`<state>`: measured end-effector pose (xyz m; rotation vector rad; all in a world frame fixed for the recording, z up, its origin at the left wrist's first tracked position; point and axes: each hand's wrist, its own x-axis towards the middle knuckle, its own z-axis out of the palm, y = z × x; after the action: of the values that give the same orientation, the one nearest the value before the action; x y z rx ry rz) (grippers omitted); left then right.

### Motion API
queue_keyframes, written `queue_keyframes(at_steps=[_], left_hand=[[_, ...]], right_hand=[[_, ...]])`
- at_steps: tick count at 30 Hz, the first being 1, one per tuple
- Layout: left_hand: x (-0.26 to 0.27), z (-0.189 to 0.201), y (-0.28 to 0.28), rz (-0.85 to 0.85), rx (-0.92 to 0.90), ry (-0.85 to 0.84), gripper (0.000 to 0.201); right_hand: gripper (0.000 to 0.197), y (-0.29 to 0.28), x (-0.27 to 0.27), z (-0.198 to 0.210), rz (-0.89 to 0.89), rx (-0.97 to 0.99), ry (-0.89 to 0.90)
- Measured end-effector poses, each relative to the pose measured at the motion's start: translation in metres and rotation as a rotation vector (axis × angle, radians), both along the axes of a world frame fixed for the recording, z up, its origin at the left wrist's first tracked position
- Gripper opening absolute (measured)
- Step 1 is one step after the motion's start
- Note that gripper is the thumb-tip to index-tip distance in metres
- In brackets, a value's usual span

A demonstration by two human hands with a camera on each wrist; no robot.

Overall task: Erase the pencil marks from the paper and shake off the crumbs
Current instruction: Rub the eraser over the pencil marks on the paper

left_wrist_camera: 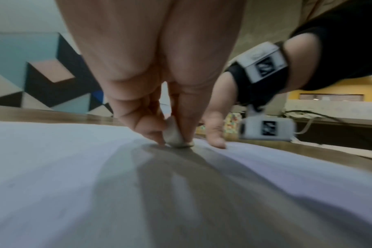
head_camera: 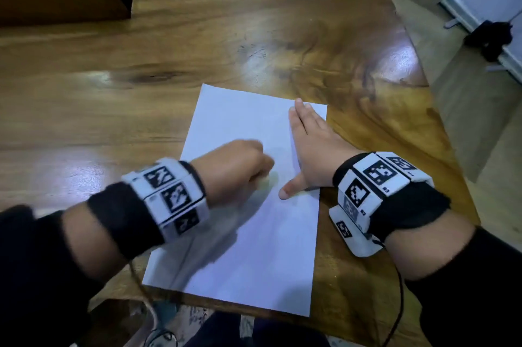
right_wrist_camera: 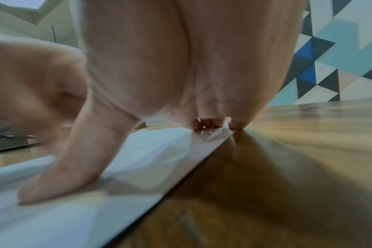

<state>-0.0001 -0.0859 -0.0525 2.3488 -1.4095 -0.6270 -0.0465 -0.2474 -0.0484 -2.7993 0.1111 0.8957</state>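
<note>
Left hand [head_camera: 236, 168] pinches eraser [left_wrist_camera: 177, 136] on paper [head_camera: 254, 247]; right hand [head_camera: 309, 149] flat, fingers straight, pinning sheet: rub short strokes, light pressure, toward the pinned edge.

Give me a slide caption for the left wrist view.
Left hand pinches a small eraser against the paper.

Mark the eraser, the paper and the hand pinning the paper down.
eraser [left_wrist_camera: 176, 136], left wrist view, its pale rounded end showing between the fingertips.
paper [head_camera: 254, 256], head view, bare lower half of the sheet.
right hand [head_camera: 313, 149], head view, back of the hand.
</note>
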Motion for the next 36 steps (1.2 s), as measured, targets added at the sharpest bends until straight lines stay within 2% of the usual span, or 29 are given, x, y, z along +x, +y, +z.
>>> queue_keyframes(at_steps=[2, 4, 7, 9, 12, 14, 16, 18, 20, 22, 24, 26, 31, 33, 36], left_hand=[[-0.010, 0.001, 0.011, -0.096, 0.070, 0.080, 0.013], [-0.003, 0.003, 0.005, -0.104, 0.117, 0.077, 0.010], [0.022, 0.006, -0.022, 0.083, 0.077, -0.010, 0.004], [0.028, 0.005, -0.033, 0.148, 0.027, -0.045, 0.006], [0.010, 0.005, -0.016, 0.026, 0.061, 0.059, 0.019], [0.000, 0.004, -0.003, -0.046, 0.140, 0.135, 0.017], [0.007, 0.005, -0.007, 0.010, 0.138, 0.124, 0.009], [0.023, 0.006, -0.022, 0.134, 0.084, 0.043, 0.009], [0.028, 0.005, -0.032, 0.183, 0.036, -0.031, 0.005], [0.021, 0.003, -0.026, 0.095, 0.055, 0.001, 0.006], [0.010, 0.004, -0.013, -0.032, 0.145, 0.121, 0.008], [0.011, 0.007, -0.011, -0.078, 0.191, 0.159, 0.010], [0.035, 0.008, -0.034, 0.181, 0.080, -0.030, 0.008], [0.028, 0.006, -0.026, 0.114, 0.106, 0.010, 0.005], [0.013, 0.011, -0.014, -0.071, 0.247, 0.169, 0.013]], right_hand=[[0.148, 0.000, -0.001, 0.001, -0.001, 0.000, -0.003], [0.147, 0.000, -0.001, 0.002, 0.006, -0.008, -0.002], [0.147, 0.000, 0.000, 0.001, 0.004, -0.008, 0.006], [0.147, 0.000, 0.000, 0.001, 0.002, -0.004, 0.007], [0.148, -0.001, -0.001, 0.000, -0.005, 0.012, 0.008], [0.148, -0.001, -0.001, 0.000, -0.007, 0.011, 0.008], [0.148, 0.000, -0.001, 0.001, -0.007, 0.010, 0.009], [0.148, 0.000, 0.000, 0.001, 0.002, 0.000, 0.008], [0.148, 0.000, 0.000, 0.001, 0.004, -0.005, 0.009], [0.148, 0.000, 0.000, 0.001, 0.000, 0.004, 0.012], [0.148, 0.000, -0.001, 0.001, -0.007, 0.009, 0.012], [0.148, 0.000, -0.001, 0.002, -0.008, 0.008, 0.010], [0.148, 0.000, -0.001, 0.002, 0.000, -0.005, 0.010], [0.147, 0.000, -0.001, 0.002, 0.000, -0.001, 0.015], [0.148, 0.000, -0.001, 0.002, -0.004, 0.006, 0.018]])
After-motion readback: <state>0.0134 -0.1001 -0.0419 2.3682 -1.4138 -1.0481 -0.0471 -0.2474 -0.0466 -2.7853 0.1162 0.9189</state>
